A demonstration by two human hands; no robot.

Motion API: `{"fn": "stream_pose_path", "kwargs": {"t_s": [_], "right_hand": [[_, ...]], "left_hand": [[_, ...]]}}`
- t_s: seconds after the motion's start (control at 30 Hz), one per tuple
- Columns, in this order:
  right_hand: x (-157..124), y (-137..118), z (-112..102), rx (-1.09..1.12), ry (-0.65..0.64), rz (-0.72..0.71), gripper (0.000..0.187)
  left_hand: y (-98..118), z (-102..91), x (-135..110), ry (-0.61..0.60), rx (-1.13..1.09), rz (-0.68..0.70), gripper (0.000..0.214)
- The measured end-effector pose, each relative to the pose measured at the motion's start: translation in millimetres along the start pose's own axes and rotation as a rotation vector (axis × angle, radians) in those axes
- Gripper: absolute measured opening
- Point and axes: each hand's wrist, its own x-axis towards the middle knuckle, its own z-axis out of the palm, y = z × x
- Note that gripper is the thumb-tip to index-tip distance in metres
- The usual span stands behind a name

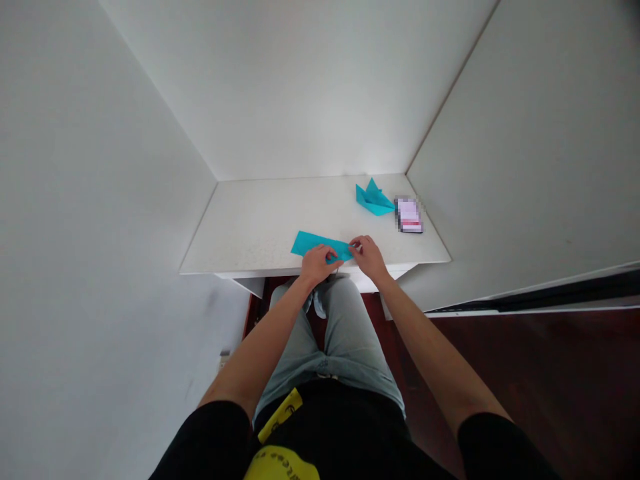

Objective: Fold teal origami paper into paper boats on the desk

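A long strip of folded blue paper (314,241) lies near the front edge of the white desk. My left hand (318,262) rests on its near side, with the thumb and fingers curled against the paper. At the strip's right end, my right hand (369,257) pinches the corner between thumb and fingertips. Parts of the near edge are hidden under my left hand. Farther back on the right sits a folded blue paper boat (374,199) with pointed ends.
A phone (409,215) with a lit, blurred screen lies right of the paper boat. White walls close in the desk (250,220) at the left, back and right. My legs are below its front edge, over a dark red floor (525,373).
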Motion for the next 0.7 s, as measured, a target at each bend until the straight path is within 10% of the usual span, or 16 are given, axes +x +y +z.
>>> {"fn": "stream_pose_path", "kwargs": {"t_s": [0.37, 0.7], "right_hand": [[-52, -20, 11, -0.228, -0.100, -0.167, 0.045], [-23, -10, 9, -0.252, -0.207, -0.110, 0.053]], "left_hand": [[13, 10.0, 8, 0.070, -0.013, -0.134, 0.014], [-73, -53.6, -60, 0.014, 0.216, 0.149, 0.071]]}}
